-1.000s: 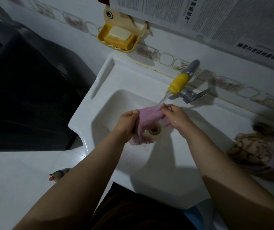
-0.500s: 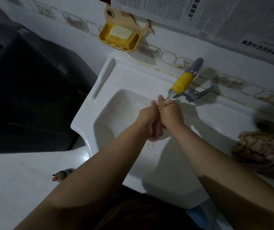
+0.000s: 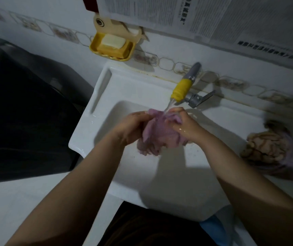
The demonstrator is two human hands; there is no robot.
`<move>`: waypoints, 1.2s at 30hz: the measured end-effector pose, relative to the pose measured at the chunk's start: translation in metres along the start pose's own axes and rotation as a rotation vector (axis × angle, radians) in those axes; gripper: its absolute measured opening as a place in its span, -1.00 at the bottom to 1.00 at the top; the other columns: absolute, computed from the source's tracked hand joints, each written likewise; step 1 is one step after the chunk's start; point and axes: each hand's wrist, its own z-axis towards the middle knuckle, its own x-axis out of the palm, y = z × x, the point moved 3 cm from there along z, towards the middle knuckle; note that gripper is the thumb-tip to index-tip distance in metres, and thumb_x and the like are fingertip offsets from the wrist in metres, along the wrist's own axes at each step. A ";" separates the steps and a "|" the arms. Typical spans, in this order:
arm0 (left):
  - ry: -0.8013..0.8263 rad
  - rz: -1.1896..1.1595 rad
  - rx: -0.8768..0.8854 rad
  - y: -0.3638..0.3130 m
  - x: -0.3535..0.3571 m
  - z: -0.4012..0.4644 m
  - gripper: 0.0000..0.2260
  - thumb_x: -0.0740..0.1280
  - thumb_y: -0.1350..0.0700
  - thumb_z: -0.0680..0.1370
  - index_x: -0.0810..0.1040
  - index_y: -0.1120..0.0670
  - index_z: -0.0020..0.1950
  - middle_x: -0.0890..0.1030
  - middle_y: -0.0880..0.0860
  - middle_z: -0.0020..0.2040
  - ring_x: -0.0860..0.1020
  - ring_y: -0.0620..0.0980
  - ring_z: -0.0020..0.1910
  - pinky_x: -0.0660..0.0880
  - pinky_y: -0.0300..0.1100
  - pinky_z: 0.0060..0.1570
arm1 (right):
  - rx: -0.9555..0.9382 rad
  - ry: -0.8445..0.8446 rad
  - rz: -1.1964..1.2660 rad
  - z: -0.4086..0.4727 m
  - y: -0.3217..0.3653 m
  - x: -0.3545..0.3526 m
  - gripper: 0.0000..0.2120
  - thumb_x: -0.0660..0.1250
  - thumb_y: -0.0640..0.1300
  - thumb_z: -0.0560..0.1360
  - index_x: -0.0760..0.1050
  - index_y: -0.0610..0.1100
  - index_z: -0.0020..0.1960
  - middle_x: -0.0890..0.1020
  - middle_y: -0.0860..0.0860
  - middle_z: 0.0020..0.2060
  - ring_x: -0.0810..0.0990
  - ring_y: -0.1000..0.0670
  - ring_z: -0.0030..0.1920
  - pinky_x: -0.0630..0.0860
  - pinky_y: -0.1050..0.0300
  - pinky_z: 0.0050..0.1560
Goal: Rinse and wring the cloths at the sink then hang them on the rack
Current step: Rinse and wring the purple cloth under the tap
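A wet pink cloth (image 3: 157,134) hangs bunched over the white sink (image 3: 92,121), under the running stream from the yellow-sleeved tap (image 3: 181,90). My left hand (image 3: 131,126) grips the cloth's left side. My right hand (image 3: 184,124) grips its right side, just below the water. The cloth's lower folds dangle into the basin. A second crumpled brown-and-cream cloth (image 3: 266,146) lies on the sink's right ledge, on top of a purple one (image 3: 284,170). No rack is in view.
A yellow soap dish (image 3: 112,47) with a bar of soap hangs on the tiled wall above the sink's left corner. The tap's grey lever (image 3: 202,99) points right. A dark appliance (image 3: 23,112) fills the left. Printed paper sheets (image 3: 204,16) cover the upper wall.
Half a second ago my hands were pressed together, hiding the cloth. They have since moved apart, and the pink cloth now spreads between them under the stream.
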 end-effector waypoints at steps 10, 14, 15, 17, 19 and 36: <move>-0.525 1.034 0.254 -0.013 -0.004 0.014 -0.76 0.14 0.00 0.65 0.48 0.12 -0.07 0.54 0.09 -0.16 0.52 0.10 -0.11 0.32 -0.18 -0.17 | -0.020 -0.173 -0.016 0.001 0.020 0.009 -0.76 0.18 -0.07 0.60 0.43 -0.07 -0.23 0.52 0.03 -0.34 0.48 0.09 -0.29 0.37 0.17 -0.22; -0.523 0.349 0.085 -0.001 0.025 0.025 -0.61 0.12 -0.03 0.66 0.52 0.27 0.19 0.60 0.30 0.11 0.53 0.04 -0.24 0.47 -0.17 -0.24 | 0.046 -0.206 -0.158 0.006 0.029 0.033 -0.52 0.11 0.29 0.53 0.45 -0.08 -0.27 0.60 -0.02 -0.38 0.61 -0.07 -0.23 0.49 0.09 -0.14; -0.494 0.249 0.049 0.004 0.035 0.024 -0.60 0.15 -0.04 0.65 0.50 0.27 0.23 0.58 0.30 0.16 0.53 0.03 -0.26 0.49 -0.17 -0.25 | 0.098 -0.254 -0.198 0.010 0.031 0.030 -0.50 0.08 0.31 0.52 0.47 -0.08 -0.26 0.63 -0.04 -0.34 0.62 -0.08 -0.21 0.48 0.09 -0.13; -0.475 0.228 0.009 0.011 0.044 0.026 -0.59 0.17 -0.07 0.63 0.51 0.25 0.24 0.58 0.26 0.19 0.58 0.08 -0.16 0.50 -0.15 -0.16 | 0.156 -0.367 -0.189 0.017 0.031 0.021 -0.53 0.07 0.26 0.56 0.53 -0.09 -0.15 0.66 -0.11 -0.16 0.61 -0.13 -0.07 0.48 0.04 -0.04; -0.526 0.191 -0.001 0.009 0.043 0.026 -0.59 0.17 -0.06 0.63 0.51 0.24 0.24 0.58 0.25 0.21 0.60 0.18 0.06 0.50 -0.11 -0.08 | 0.125 -0.380 -0.233 0.014 0.035 0.024 -0.49 0.03 0.23 0.58 0.57 -0.11 -0.10 0.66 -0.15 -0.13 0.61 -0.16 -0.04 0.49 0.02 -0.01; -0.222 0.833 0.225 -0.009 -0.022 0.009 -0.56 0.20 -0.04 0.63 0.52 0.37 -0.10 0.53 0.18 -0.29 0.47 0.03 -0.30 0.41 -0.11 -0.23 | 0.130 0.244 0.100 0.004 0.007 -0.010 -0.65 0.42 -0.24 0.46 0.40 0.14 0.05 0.56 -0.03 -0.14 0.50 0.22 -0.47 0.37 0.29 -0.52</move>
